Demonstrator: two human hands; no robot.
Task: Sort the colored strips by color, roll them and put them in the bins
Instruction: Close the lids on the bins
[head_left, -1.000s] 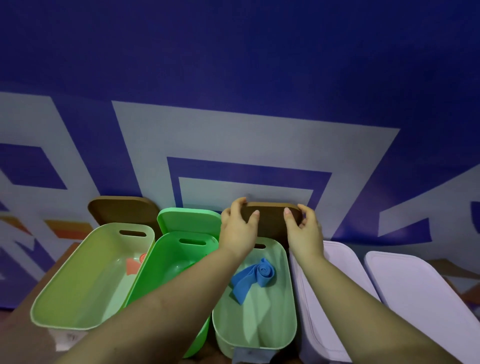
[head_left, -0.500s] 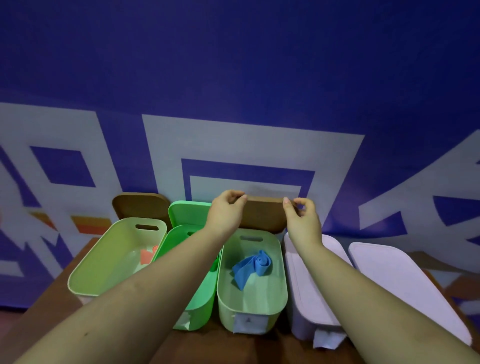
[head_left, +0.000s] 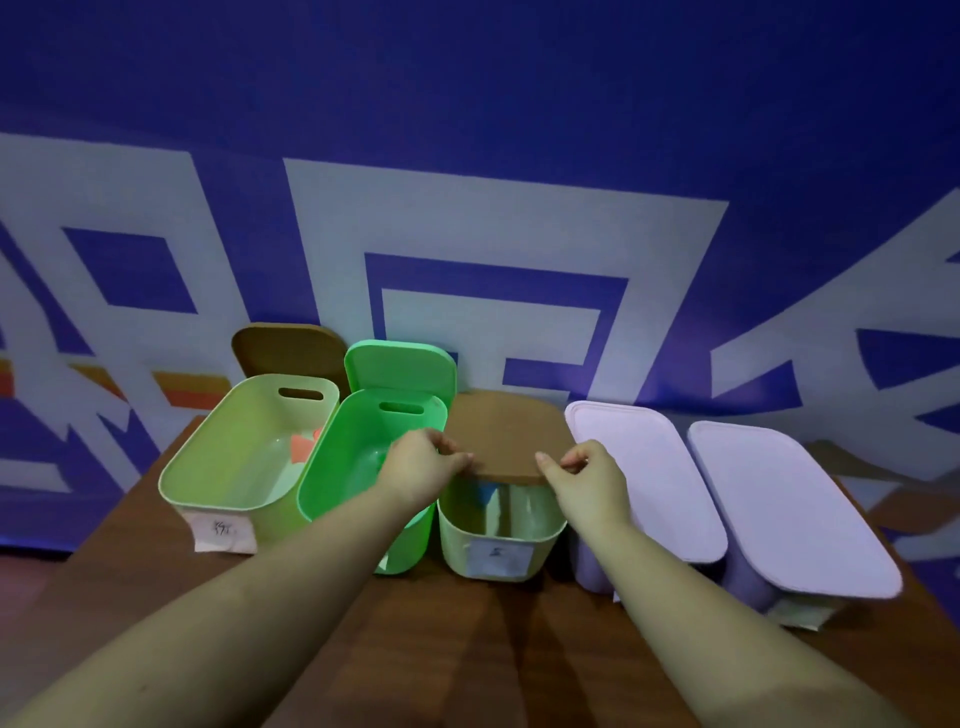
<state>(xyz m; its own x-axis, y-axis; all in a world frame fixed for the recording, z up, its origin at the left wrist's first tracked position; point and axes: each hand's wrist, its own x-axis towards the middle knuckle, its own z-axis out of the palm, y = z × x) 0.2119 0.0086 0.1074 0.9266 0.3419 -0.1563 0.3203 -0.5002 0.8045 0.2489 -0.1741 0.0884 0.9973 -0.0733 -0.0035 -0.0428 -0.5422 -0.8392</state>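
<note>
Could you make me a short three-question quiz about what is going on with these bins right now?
1. True or false: the brown lid held by the left hand and right hand fully covers the middle bin.
2. How many bins in the row wear a lilac lid? A) one B) two C) three
3. Fill in: an orange piece lies in the ___ bin of the row.

Key:
1. False; its near part is uncovered.
2. B; the near lilac lid and the far-right lilac lid.
3. Leftmost, the pale green bin.
</note>
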